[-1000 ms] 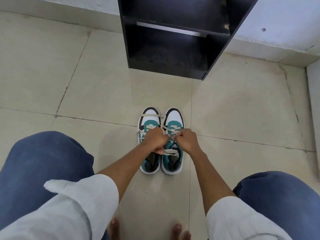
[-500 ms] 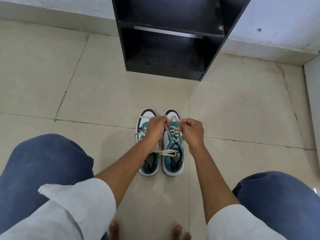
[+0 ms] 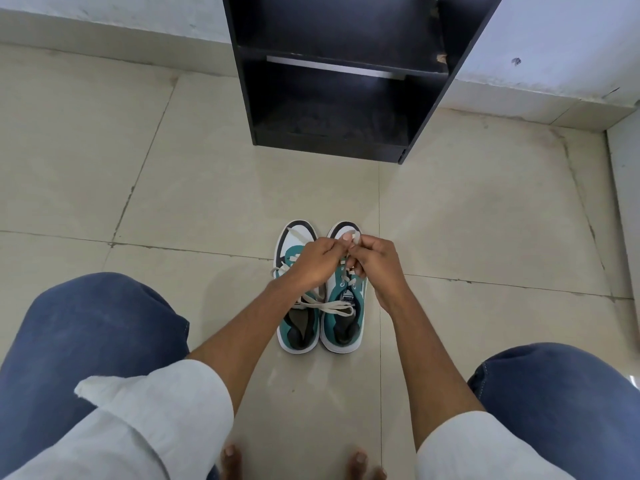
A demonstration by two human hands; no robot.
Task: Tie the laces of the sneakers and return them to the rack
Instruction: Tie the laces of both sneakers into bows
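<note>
Two teal, white and black sneakers stand side by side on the tiled floor, toes pointing at the rack. The left sneaker has loose cream laces trailing across its opening. My left hand and my right hand meet above the toe half of the right sneaker. Both hands pinch that shoe's cream laces, with a loop showing between the fingertips. Another strand of lace lies across both shoe openings. The black shoe rack stands against the wall, and the shelves that show hold nothing.
My knees in blue jeans frame the shoes on both sides, and bare toes show at the bottom edge. A white wall runs behind the rack, with a corner at the right. Bare tiles separate the sneakers from the rack.
Both hands have moved from the middle of the right sneaker towards its toe, drawing the laces up and forward. The view has tilted down slightly.
</note>
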